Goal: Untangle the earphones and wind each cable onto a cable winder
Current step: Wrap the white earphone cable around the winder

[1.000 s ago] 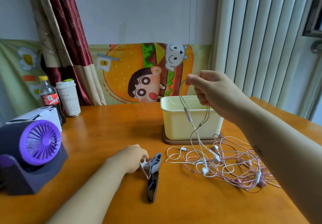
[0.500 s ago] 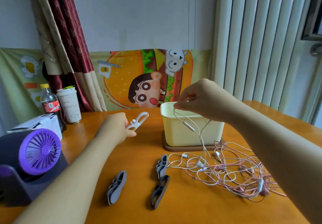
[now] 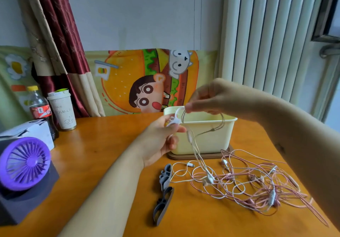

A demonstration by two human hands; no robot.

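Note:
My left hand (image 3: 161, 141) holds a white cable winder (image 3: 174, 119) up in front of the cream bin. My right hand (image 3: 211, 98) pinches a loop of white earphone cable (image 3: 198, 148) right beside the winder; the cable hangs down to the table. A tangle of pink and white earphones (image 3: 248, 183) lies on the table at the right. Two grey cable winders (image 3: 164, 177) (image 3: 162, 206) lie end to end to the left of the tangle.
A cream plastic bin (image 3: 207, 141) on a brown tray stands behind the tangle. At the left are a purple fan (image 3: 24, 163), a white box (image 3: 31, 131), a cola bottle (image 3: 40, 109) and a paper cup (image 3: 61, 107). A curtain and cartoon cloth hang behind.
My left hand picked a white winder off the table, lifted it, then brought it right to meet my right hand and the cable. The third grey winder is now hidden by my arm.

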